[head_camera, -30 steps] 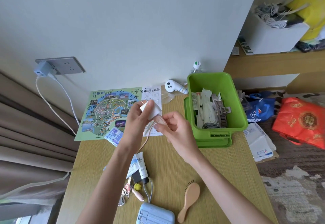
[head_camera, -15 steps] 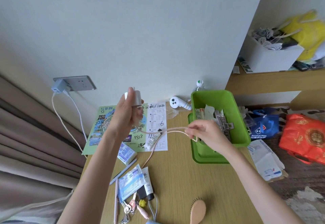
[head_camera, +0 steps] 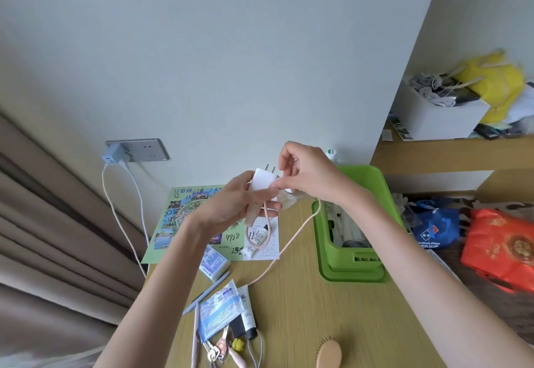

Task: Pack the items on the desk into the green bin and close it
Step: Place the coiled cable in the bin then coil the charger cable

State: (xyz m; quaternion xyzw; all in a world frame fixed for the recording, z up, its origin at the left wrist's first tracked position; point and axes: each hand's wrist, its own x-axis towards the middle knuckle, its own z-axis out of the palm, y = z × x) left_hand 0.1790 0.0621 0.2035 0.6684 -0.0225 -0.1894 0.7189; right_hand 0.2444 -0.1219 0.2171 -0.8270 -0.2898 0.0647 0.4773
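My left hand (head_camera: 231, 205) holds a white charger plug (head_camera: 263, 180) above the desk, its two prongs pointing up. My right hand (head_camera: 306, 171) pinches the pale pink cable (head_camera: 284, 250) right beside the plug. The cable loops under my left hand and trails down to the desk. The green bin (head_camera: 372, 185) stands open at the right on its green lid (head_camera: 352, 275), with several items inside, partly hidden by my right forearm.
On the wooden desk (head_camera: 312, 318) lie a map sheet (head_camera: 179, 220), a small tube (head_camera: 254, 244), tissue packs (head_camera: 213, 263), a pen (head_camera: 208, 292), keys (head_camera: 216, 350) and a wooden hairbrush (head_camera: 329, 354). A wall socket (head_camera: 135, 151) with a plugged charger is at the left. Bags (head_camera: 502, 246) lie on the floor.
My right hand has come back from near the bin to the plug, bringing the cable with it. My left hand has turned the plug so its prongs point up.
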